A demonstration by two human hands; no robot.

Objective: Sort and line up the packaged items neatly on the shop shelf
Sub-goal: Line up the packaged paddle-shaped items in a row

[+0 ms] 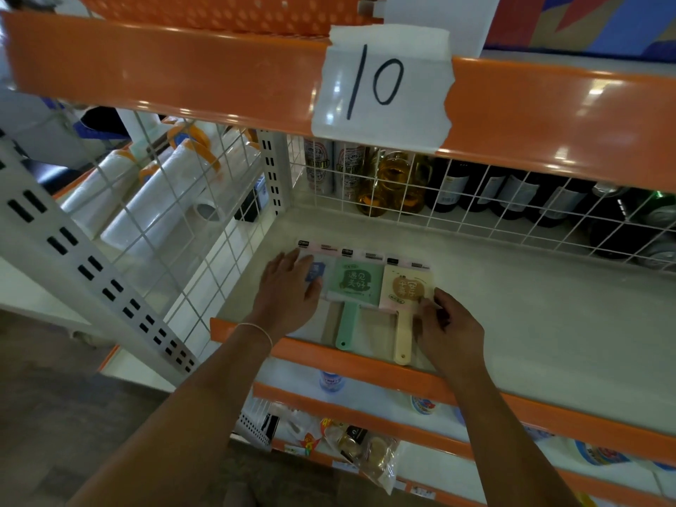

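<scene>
Three packaged paddles lie side by side near the shelf's [512, 305] front left corner, handles toward the front edge. The left hand [289, 287] rests flat, fingers together, on the blue pack [315, 271]. The green pack [353, 283] is in the middle. The right hand [446, 323] pinches the cream pack's [406, 287] right edge.

A paper tag [380, 86] marked "10" is taped to the orange rail at twelve o'clock. Behind the white wire grid [475, 203], cans [331, 170], an amber bottle [393, 184] and dark bottles [519, 192] stand from twelve toward two o'clock. White rolls [146, 199] lie at ten o'clock, and bagged snacks [369, 451] sit at six o'clock.
</scene>
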